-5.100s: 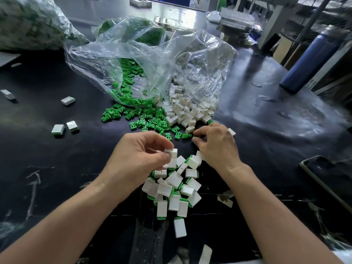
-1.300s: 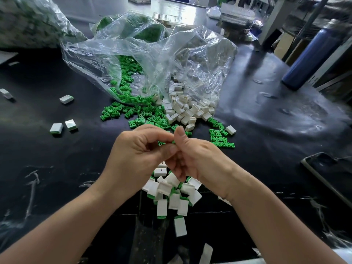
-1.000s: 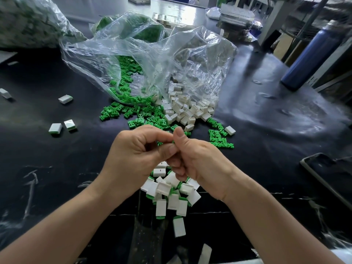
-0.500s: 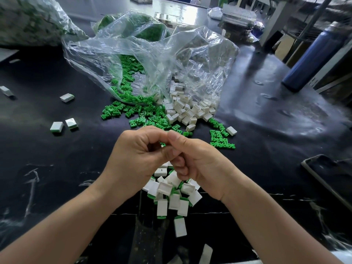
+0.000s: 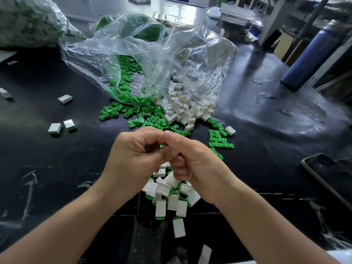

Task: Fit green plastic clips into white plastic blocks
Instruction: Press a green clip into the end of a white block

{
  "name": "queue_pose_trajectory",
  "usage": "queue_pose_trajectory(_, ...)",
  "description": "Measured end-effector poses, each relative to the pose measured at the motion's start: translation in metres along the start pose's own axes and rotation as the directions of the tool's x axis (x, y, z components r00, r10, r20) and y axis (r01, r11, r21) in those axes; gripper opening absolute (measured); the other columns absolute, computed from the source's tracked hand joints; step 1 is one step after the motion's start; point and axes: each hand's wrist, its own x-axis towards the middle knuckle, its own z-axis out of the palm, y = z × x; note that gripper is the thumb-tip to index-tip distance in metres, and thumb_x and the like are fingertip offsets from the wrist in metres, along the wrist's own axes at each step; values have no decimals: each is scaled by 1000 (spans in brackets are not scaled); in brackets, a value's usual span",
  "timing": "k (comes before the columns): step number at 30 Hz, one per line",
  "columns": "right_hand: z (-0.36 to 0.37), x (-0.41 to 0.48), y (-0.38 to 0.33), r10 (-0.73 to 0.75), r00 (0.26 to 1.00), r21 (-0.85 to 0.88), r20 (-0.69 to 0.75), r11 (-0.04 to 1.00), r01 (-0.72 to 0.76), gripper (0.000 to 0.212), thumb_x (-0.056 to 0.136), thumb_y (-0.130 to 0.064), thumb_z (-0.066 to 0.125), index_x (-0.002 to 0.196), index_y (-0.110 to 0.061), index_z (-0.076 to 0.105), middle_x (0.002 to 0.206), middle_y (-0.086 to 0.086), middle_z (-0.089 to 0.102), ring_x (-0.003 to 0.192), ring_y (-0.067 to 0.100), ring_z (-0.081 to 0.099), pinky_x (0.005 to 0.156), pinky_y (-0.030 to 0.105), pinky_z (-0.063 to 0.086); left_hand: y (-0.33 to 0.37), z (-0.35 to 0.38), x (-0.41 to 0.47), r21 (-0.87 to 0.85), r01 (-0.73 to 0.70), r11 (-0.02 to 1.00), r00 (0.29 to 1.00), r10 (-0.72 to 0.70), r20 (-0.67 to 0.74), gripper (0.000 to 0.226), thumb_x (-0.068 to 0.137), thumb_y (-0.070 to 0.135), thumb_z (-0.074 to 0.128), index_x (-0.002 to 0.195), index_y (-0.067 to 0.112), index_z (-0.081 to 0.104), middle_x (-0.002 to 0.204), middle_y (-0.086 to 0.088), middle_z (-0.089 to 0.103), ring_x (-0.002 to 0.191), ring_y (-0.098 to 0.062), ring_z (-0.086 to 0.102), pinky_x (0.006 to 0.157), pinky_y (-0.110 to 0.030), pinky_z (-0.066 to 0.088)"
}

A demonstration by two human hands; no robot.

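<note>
Black table [image 5: 57, 178]; left hand [image 5: 133, 162], right hand [image 5: 198, 166] touching over white blocks [image 5: 161, 207]; fingers [image 5: 144, 137] curled, cannot tell if gripping.

Open tabletop [image 5: 47, 168] lies to my left, with a few stray pieces [image 5: 55, 128]. Ahead, scattered green clips [image 5: 144, 119], white blocks [image 5: 186, 111] and the clear bag [image 5: 152, 54] bar the way

Both forearms come in from the near edge and angle in toward the middle. The left hand [image 5: 133, 161] and right hand [image 5: 198, 166] are bunched up right against each other, fingers curled in, tips meeting at the far side. Can't see if anything's pinched in there.
</note>
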Motion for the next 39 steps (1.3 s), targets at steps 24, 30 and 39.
queue_pose_trajectory(24,-12,0,-7,96,982,20,160,995,-100,39,74,-51,41,70,-15,55,53,-5,45,46,7,36,45,19,28,7,-4,2,-184,266,946,964,-258,64,17,67,16,66,81,13,75,60,-5,68,52,-10,59,45,-16,41)
queue_pose_trajectory(30,-11,-1,-7,76,984,-39,159,997,-71,46,68,-56,43,77,-12,54,53,-7,48,47,5,40,42,15,31,7,-6,3,-228,332,915,942,-333,34,19,64,16,62,74,18,77,62,-5,67,53,-9,53,45,-17,41)
queue_pose_trajectory(39,-10,-2,-8,28,991,-105,131,994,-14,42,72,-50,45,76,-11,58,54,-7,51,48,6,42,45,16,31,7,-6,3,-237,360,903,930,-366,17,18,60,11,61,67,16,76,71,-3,70,53,-10,53,44,-17,41)
